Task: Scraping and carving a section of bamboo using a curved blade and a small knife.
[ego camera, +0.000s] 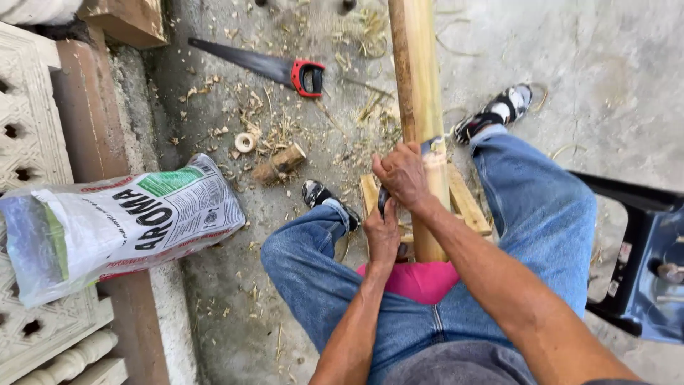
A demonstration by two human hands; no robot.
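I'm steadying the long bamboo pole (420, 93), which is leaning out from between my knees over the concrete floor (591, 64). My right hand (402, 175) is clamping around it while my left hand (383, 232) is gripping a dark-handled blade (382, 201) right beside those knuckles. If the pole rolls, I reckon that edge is skidding into my fingers.
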